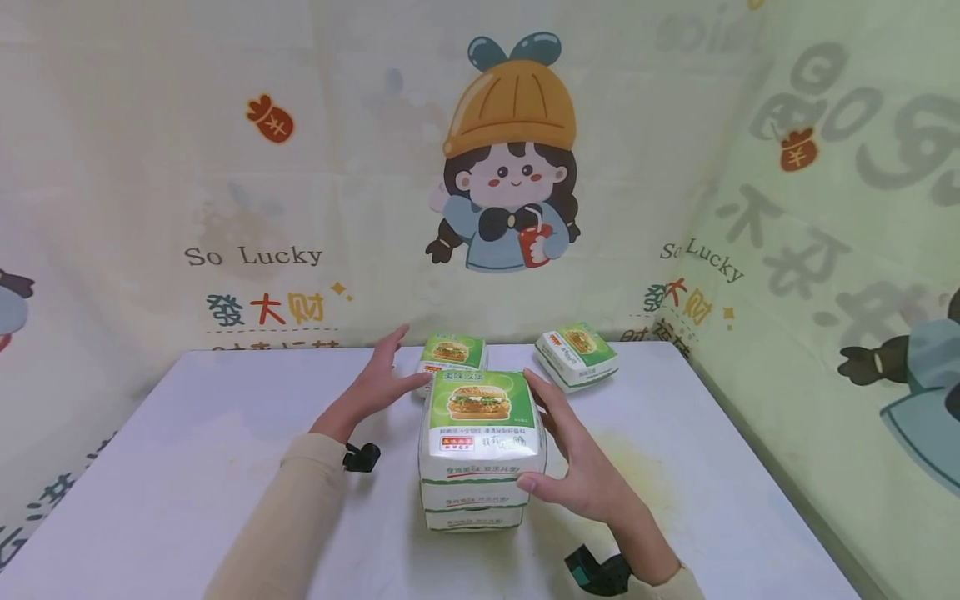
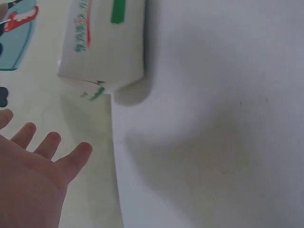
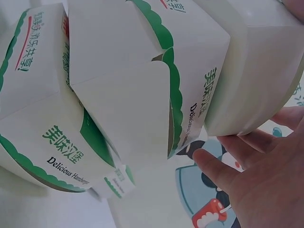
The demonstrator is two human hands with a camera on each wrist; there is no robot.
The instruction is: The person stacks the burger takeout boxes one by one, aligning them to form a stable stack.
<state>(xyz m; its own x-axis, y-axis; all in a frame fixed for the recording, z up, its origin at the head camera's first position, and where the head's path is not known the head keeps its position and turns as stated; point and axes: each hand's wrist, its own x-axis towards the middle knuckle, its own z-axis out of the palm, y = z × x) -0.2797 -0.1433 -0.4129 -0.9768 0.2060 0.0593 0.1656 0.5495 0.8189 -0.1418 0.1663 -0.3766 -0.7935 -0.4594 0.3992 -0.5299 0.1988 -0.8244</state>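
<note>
Three white-and-green hamburger boxes stand stacked on the table, the top box (image 1: 480,417) showing a burger picture on its lid. My right hand (image 1: 581,462) holds the top box by its right side, thumb on the front face and fingers reaching round behind. In the right wrist view, fingers (image 3: 256,152) lie against the plain white side of that box. My left hand (image 1: 375,385) is spread open beyond the stack's left side, its thumb near the top box's far left corner. The left wrist view shows its palm (image 2: 28,180) holding nothing.
Behind the stack, a hamburger box (image 1: 453,350) sits partly hidden at the table's far edge. Another box (image 1: 577,358) lies to its right, turned at an angle. A printed cloth (image 1: 375,208) hangs behind and beside the white table (image 1: 247,467).
</note>
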